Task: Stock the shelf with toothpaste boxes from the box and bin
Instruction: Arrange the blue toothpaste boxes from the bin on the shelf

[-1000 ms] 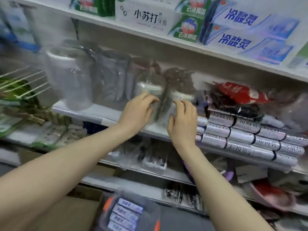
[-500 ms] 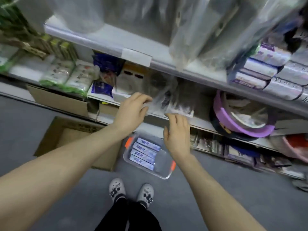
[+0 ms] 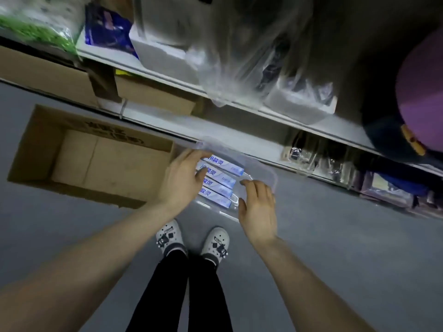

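We look straight down at a grey floor (image 3: 347,248), with white shelves (image 3: 263,155) running slantwise across the top. The shelves hold clear plastic bags (image 3: 239,44), green packs (image 3: 36,27) at far left and a purple thing (image 3: 419,92) at far right, all blurred. An open brown box (image 3: 107,164) sits on the floor at left, close against the bottom shelf. Just to its right, also on the floor and in front of that shelf, stands a clear bin (image 3: 263,171). Four toothpaste boxes (image 3: 223,180) lie flat in the bin, side by side, white and blue, their long sides touching.

Our left hand (image 3: 182,180) hangs over the left ends of those boxes, fingers loosely bent and thumb spread, nothing in its hold. We cannot tell whether the fingertips touch the cartons. Our right hand (image 3: 259,207) hovers over the near right part of the bin, palm down, fingers relaxed and slightly bent, holding nothing.

Below the hands, black trouser legs (image 3: 182,295) end in white clogs (image 3: 170,236) planted just short of the bin.
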The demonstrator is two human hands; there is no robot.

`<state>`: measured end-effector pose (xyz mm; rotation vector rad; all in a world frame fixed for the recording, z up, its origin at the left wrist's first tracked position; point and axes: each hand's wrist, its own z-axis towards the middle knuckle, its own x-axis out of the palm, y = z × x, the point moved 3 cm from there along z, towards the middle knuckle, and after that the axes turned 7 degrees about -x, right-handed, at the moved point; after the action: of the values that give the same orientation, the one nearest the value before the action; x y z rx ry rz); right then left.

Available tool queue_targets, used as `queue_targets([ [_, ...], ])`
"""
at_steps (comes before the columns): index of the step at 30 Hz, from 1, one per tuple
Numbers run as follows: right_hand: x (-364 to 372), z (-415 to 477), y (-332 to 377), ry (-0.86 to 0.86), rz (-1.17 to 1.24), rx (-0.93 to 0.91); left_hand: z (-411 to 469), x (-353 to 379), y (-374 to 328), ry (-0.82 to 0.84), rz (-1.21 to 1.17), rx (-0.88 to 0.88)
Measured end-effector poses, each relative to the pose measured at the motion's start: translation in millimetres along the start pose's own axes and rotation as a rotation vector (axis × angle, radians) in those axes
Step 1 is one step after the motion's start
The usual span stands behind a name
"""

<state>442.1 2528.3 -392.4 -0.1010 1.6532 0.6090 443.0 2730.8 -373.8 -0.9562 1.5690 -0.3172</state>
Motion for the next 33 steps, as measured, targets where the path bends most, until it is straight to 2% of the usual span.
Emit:
queue_targets([
  [7, 125, -16, -63, 0.145, 0.044, 0.095, 14, 102, 85, 0.106, -0.010, -0.114],
  [16, 249, 17, -135, 0.223, -0.030, 0.062, 46, 226, 167, 0.223, -0.054, -0.176],
  [26, 357, 86, -188, 0.325, -0.151, 0.082, 93, 312, 224, 0.249, -0.019, -0.293],
  [31, 383, 97, -204, 0.354, -0.213, 0.089, 98, 330, 242, 0.240, -0.045, -0.339],
  [33, 391, 97, -209, 0.313, -0.258, 0.075, 98, 334, 247, 0.234, -0.060, -0.350],
])
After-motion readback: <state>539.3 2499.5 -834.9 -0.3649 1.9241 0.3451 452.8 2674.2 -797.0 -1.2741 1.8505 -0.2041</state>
